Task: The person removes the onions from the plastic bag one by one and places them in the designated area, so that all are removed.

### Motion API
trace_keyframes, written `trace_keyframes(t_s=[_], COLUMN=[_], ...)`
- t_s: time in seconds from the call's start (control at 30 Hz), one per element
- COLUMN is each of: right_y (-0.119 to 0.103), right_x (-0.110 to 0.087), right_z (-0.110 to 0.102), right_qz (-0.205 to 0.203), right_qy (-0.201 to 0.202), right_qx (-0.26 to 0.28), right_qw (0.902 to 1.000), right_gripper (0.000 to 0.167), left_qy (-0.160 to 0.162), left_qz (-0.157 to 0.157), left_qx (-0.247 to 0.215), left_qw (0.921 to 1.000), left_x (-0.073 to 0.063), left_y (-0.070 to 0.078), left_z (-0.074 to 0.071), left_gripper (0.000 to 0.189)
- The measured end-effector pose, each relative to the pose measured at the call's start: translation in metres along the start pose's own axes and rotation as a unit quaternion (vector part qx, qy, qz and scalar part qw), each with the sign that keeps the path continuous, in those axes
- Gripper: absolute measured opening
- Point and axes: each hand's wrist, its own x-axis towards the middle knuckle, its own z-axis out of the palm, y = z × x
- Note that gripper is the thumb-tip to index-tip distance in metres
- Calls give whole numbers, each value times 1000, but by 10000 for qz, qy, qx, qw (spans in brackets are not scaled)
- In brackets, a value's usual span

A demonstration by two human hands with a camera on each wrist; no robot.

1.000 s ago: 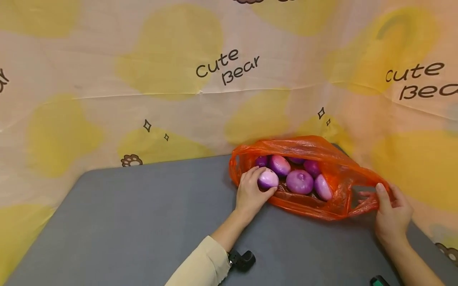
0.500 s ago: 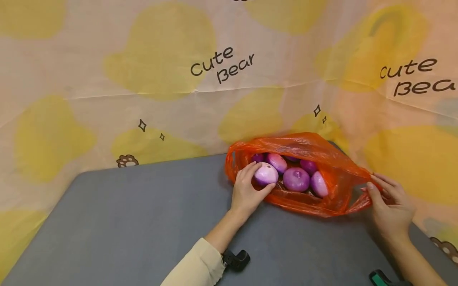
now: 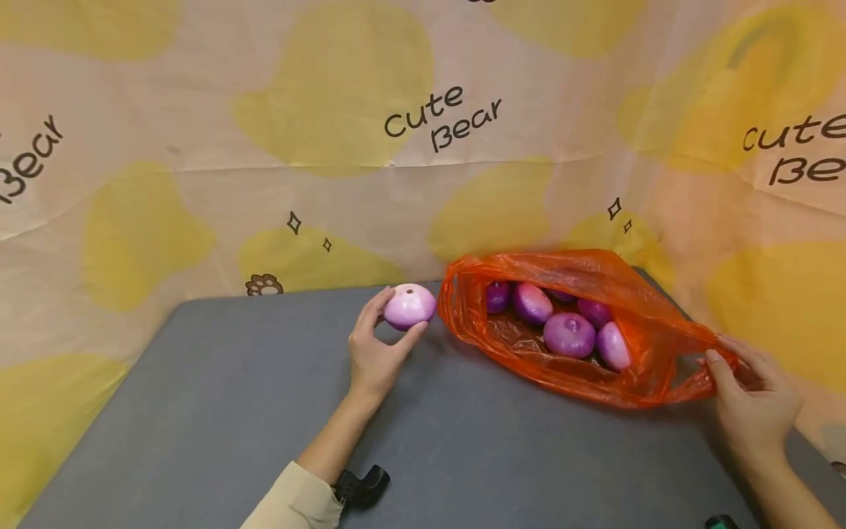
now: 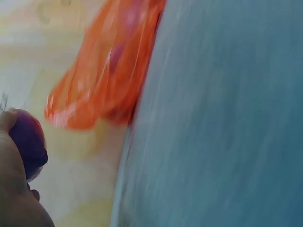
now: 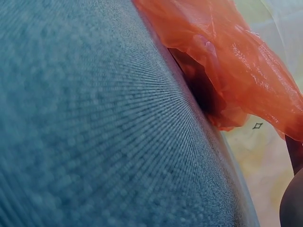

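Observation:
Between the thumb and fingers of my left hand is a purple onion, held just left of an orange plastic bag. The left wrist view shows the same onion, dark and blurred, apart from the bag. Several more purple onions lie inside the bag, whose mouth faces me. My right hand pinches the handle end of the bag at its right. In the right wrist view the bag's plastic stretches toward that hand, of which only a part shows at the edge.
A grey table spreads beneath the bag and hands. Behind it and to the right hangs a patterned cloth with yellow patches and lettering. A black strap device sits at my left wrist.
My left hand has lifted an onion out of the bag and carried it left, past the bag's left end. The right hand keeps holding the bag's handle. The view has shifted slightly.

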Motion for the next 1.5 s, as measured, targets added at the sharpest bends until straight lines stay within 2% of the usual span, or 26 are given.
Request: trace_keyframes(t_s=[0.1, 0.23, 0.33, 0.5, 0.6, 0.67, 0.8, 1.0, 1.2, 1.4, 1.5], right_y=[3, 4, 4, 3, 2, 1, 1, 3, 0, -1, -1], right_x=[-2, -3, -3, -1, 0, 1, 1, -1, -2, -3, -3], right_z=[-1, -1, -1, 2, 1, 0, 0, 2, 5, 5, 3], right_qz=[105, 97, 93, 164, 209, 222, 171, 70, 47, 83, 88], right_qy=[1, 52, 40, -9, -5, 1, 25, -33, -71, -51, -7], right_qx=[378, -220, -601, -719, -700, -543, -338, -318, -522, -269, -278], right_qw=[9992, 9997, 9981, 9973, 9973, 9983, 9993, 9995, 9986, 9996, 9996], right_gripper=[30, 28, 29, 29, 28, 28, 27, 26, 25, 25, 24], left_qy=[310, 574, 646, 580, 463, 460, 556, 439, 623, 580, 529], left_qz=[-236, -481, -715, -1531, -2058, -2266, -2382, -2497, -2784, -2861, -2896], left_qx=[-102, -95, -96, -289, -210, -27, 401, 836, 1057, 1232, 1507], left_qw=[9992, 9971, 9953, 9861, 9773, 9729, 9688, 9637, 9526, 9485, 9437], left_x=[10, 24, 32, 41, 42, 42, 40, 35, 31, 32, 33], left_y=[-12, -22, -28, -44, -57, -65, -78, -90, -92, -90, -89], left_z=[-13, -27, -38, -56, -62, -66, -74, -82, -89, -89, -90], left_gripper=[65, 64, 62, 59, 60, 62, 62, 61, 60, 63, 66])
